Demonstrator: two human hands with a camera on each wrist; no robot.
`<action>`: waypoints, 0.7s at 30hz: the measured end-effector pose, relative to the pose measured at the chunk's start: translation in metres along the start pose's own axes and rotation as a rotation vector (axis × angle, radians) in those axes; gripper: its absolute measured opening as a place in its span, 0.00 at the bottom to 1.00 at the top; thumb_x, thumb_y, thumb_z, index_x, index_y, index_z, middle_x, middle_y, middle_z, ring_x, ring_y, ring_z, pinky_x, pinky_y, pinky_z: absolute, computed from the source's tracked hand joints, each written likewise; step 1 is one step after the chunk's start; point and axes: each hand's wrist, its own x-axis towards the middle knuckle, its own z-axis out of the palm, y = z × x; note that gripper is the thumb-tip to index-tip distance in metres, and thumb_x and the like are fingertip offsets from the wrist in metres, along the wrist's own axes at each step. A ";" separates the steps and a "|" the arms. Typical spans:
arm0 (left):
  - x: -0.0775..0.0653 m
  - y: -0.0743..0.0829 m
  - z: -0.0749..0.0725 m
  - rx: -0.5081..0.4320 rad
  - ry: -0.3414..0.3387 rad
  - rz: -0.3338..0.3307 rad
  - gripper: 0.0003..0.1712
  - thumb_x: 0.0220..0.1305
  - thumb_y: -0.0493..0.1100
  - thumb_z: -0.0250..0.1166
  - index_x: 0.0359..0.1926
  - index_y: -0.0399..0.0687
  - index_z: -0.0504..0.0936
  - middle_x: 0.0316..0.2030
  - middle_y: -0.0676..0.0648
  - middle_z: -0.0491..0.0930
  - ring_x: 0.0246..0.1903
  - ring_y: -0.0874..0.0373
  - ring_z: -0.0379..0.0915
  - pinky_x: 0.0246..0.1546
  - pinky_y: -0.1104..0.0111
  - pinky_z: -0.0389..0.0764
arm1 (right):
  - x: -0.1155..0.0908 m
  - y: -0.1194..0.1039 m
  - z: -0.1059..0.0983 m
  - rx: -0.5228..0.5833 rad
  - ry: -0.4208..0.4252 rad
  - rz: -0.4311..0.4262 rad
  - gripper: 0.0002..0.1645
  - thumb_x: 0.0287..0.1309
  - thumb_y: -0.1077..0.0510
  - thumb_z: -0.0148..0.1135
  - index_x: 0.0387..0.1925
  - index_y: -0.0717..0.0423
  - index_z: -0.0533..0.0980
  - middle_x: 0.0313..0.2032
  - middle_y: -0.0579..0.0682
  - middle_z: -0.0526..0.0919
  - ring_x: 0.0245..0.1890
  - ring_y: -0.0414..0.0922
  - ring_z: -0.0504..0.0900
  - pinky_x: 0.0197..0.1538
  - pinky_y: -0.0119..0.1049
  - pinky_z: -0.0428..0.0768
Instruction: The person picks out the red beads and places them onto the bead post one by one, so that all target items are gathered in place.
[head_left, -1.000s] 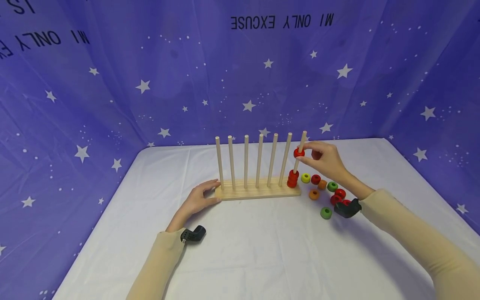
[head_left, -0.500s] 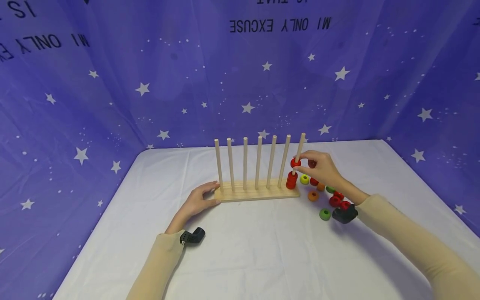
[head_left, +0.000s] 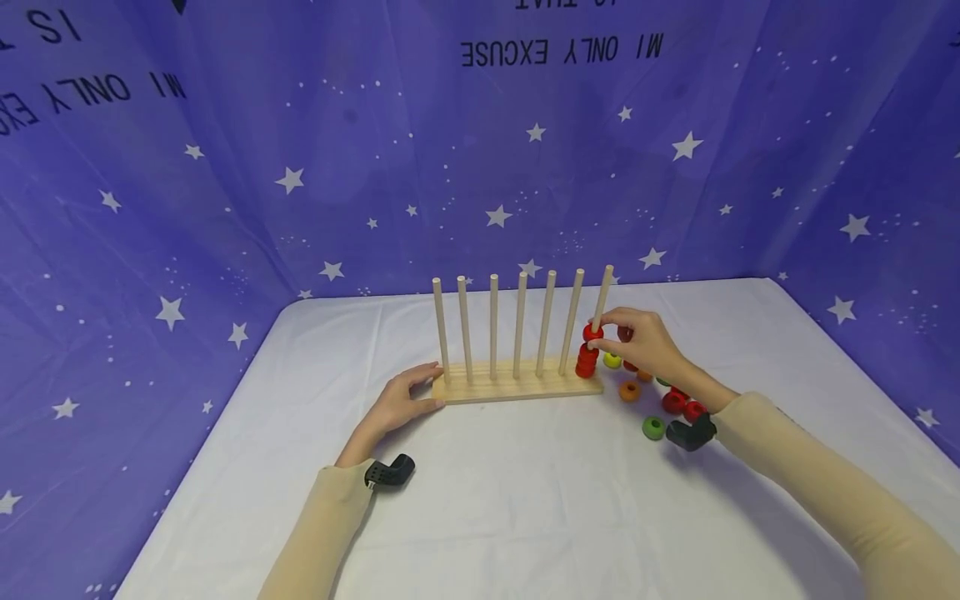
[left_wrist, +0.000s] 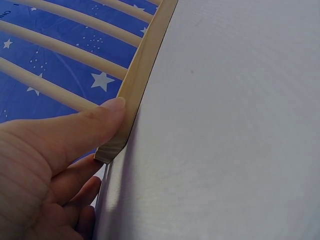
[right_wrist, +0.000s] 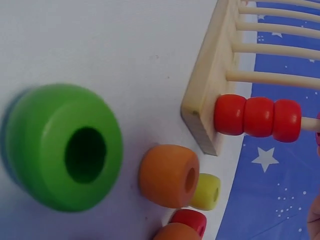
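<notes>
Red bead: on end peg, between right thumb and index finger; just above red stack, strip of bare peg between them in right wrist view.
Right hand: grasping red bead, thumb and index pinched on it.
Red patch: behind right thumb, within curl of fingers; mostly hidden, looks like another bead, cannot tell how held.
End peg: sticks up past right fingertips, runs through red bead and red stack.
Red stack: three beads on end peg, right below right fingertips, bottom one down on base.
Yellow bead: on cloth, just below right fingers, beside red stack.
Orange bead: on cloth, below right thumb, nearer the person than yellow bead.
Other loose beads: red, green and orange, scattered below right hand and wrist, some part-hidden by them; green bead lies farthest toward the person.
Base: flat wooden board, runs from below right fingers to left fingers.
Bare pegs: six, upright in a row, between the two hands' fingers.
Left hand: grasping left end of base, thumb on front edge, fingers round the end.
White cloth: under everything, both hands included.
Purple backdrop: white stars, black lettering, well beyond all fingers.
</notes>
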 end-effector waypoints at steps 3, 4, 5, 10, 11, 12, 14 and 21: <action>0.000 0.001 0.000 0.003 -0.007 -0.007 0.32 0.53 0.40 0.69 0.60 0.40 0.73 0.65 0.37 0.67 0.67 0.39 0.59 0.69 0.47 0.59 | -0.001 0.002 0.001 -0.001 -0.019 0.012 0.15 0.46 0.56 0.72 0.39 0.55 0.83 0.33 0.52 0.84 0.20 0.37 0.65 0.21 0.26 0.65; 0.000 0.001 0.000 0.007 -0.005 -0.007 0.32 0.53 0.41 0.69 0.60 0.40 0.73 0.65 0.37 0.67 0.67 0.39 0.59 0.69 0.47 0.59 | -0.002 0.002 0.001 -0.001 -0.025 0.016 0.15 0.47 0.56 0.72 0.39 0.55 0.83 0.33 0.52 0.84 0.20 0.37 0.65 0.21 0.26 0.65; 0.000 0.001 0.000 0.012 -0.003 -0.006 0.32 0.53 0.41 0.69 0.60 0.40 0.73 0.65 0.37 0.67 0.66 0.38 0.59 0.69 0.47 0.59 | -0.002 0.002 0.001 -0.001 -0.031 0.021 0.15 0.47 0.56 0.71 0.39 0.55 0.83 0.34 0.52 0.84 0.20 0.37 0.65 0.21 0.26 0.65; 0.002 0.003 0.000 0.012 0.004 0.002 0.32 0.52 0.40 0.69 0.60 0.40 0.73 0.65 0.37 0.67 0.66 0.39 0.60 0.69 0.47 0.59 | -0.002 0.002 0.002 -0.015 -0.039 0.030 0.15 0.46 0.57 0.72 0.39 0.56 0.83 0.34 0.52 0.84 0.21 0.38 0.66 0.22 0.26 0.65; 0.002 0.004 -0.001 0.009 0.003 0.003 0.32 0.52 0.40 0.69 0.60 0.40 0.73 0.65 0.37 0.67 0.67 0.39 0.59 0.69 0.47 0.59 | -0.002 0.002 0.002 -0.020 -0.037 0.030 0.15 0.46 0.57 0.72 0.38 0.56 0.83 0.34 0.52 0.85 0.21 0.38 0.66 0.22 0.26 0.65; 0.003 0.004 -0.001 0.005 0.002 0.002 0.32 0.52 0.40 0.69 0.60 0.40 0.73 0.65 0.37 0.67 0.67 0.39 0.59 0.69 0.48 0.59 | -0.001 0.001 0.002 -0.023 -0.037 0.031 0.15 0.45 0.57 0.72 0.38 0.56 0.83 0.34 0.52 0.85 0.21 0.38 0.66 0.22 0.26 0.65; 0.003 0.004 -0.002 -0.002 -0.001 0.000 0.32 0.52 0.40 0.69 0.60 0.41 0.73 0.65 0.38 0.67 0.67 0.39 0.59 0.70 0.48 0.58 | -0.001 0.001 0.002 -0.028 -0.037 0.039 0.14 0.45 0.58 0.72 0.38 0.55 0.83 0.33 0.52 0.84 0.21 0.38 0.66 0.22 0.26 0.65; 0.001 0.001 -0.002 -0.004 -0.007 -0.007 0.32 0.52 0.39 0.69 0.60 0.40 0.73 0.65 0.37 0.67 0.67 0.39 0.59 0.69 0.47 0.58 | -0.003 0.002 0.007 -0.007 -0.049 0.063 0.14 0.46 0.57 0.72 0.37 0.54 0.83 0.31 0.51 0.83 0.20 0.37 0.65 0.21 0.26 0.65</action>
